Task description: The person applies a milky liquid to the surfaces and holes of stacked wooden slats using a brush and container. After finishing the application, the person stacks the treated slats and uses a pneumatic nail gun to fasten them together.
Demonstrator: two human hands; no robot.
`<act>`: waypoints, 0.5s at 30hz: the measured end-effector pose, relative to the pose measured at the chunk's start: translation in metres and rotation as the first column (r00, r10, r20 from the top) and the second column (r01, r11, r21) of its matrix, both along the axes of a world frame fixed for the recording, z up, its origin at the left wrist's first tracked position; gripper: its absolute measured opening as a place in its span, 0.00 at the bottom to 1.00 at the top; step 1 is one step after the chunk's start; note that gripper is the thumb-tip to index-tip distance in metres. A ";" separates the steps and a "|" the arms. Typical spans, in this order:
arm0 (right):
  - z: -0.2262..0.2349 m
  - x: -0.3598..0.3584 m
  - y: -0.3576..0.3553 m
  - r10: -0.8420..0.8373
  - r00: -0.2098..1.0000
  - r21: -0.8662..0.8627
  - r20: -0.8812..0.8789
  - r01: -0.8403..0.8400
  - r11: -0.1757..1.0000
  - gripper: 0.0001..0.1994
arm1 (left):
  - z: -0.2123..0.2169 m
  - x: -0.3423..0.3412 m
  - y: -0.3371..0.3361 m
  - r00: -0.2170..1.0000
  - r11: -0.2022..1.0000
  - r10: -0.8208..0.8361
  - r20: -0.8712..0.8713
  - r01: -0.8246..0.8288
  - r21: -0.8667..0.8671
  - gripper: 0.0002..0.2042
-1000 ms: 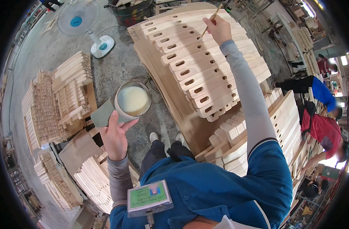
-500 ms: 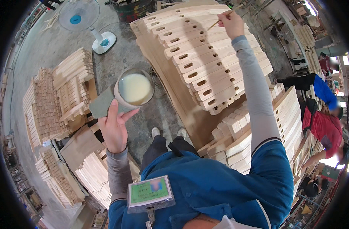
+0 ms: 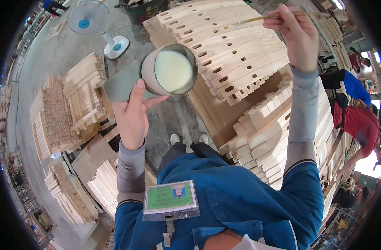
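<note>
Big stack of slotted wood slats [image 3: 223, 54] fills far centre-right, w/ blocks of shorter wood pieces [image 3: 273, 129] piled just nearer on the right. More wood bundles [image 3: 69, 104] stand at left on the concrete floor [image 3: 40, 54]; a blue floor fan [image 3: 90, 21] sits far left.

Right arm, grey sleeve, stretches up and away over the slats; right hand [image 3: 296, 35] is closed in a pinch on a thin brush [image 3: 257, 18], whose handle runs left from the fingers so the tip lies over the top slats.

Left arm is bent, forearm upright at centre-left; left hand [image 3: 132, 116] clasps a round metal cup [image 3: 169, 73] from below-left, thumb up along its side. Cup is about full of pale cream liquid [image 3: 173, 71], prob. glue. A grey-green flat pad [image 3: 121, 85] shows just behind the hand, left of the cup; can't tell if it's held.
</note>
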State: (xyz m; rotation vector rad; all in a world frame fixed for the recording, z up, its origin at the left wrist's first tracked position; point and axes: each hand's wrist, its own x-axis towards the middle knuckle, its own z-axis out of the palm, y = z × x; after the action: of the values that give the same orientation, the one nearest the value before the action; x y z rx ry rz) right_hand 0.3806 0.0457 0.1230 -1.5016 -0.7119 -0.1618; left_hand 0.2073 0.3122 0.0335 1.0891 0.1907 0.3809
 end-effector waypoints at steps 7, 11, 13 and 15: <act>-0.051 0.128 0.026 -0.243 0.962 -0.156 -0.127 0.223 0.962 0.07 | -0.012 -0.016 -0.001 0.999 0.999 0.049 -0.023 -0.049 -0.017 0.13; -0.099 0.177 0.065 -0.348 0.937 -0.295 -0.041 0.321 0.900 0.11 | -0.027 -0.027 0.022 0.982 0.993 0.114 -0.147 -0.114 0.009 0.13; -0.113 0.188 0.078 -0.342 0.937 -0.252 -0.077 0.314 0.916 0.11 | -0.028 -0.031 0.029 0.960 0.978 0.208 -0.190 -0.207 0.023 0.13; -0.122 0.197 0.083 -0.368 0.926 -0.289 -0.089 0.329 0.899 0.12 | -0.034 -0.036 0.036 0.943 0.966 0.258 -0.210 -0.258 0.026 0.13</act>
State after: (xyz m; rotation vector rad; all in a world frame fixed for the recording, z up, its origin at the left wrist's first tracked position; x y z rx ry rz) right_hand 0.5773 0.1291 0.0005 -1.8783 -0.3512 -0.2345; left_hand 0.1714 0.3484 -0.0001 1.1055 0.5270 0.4990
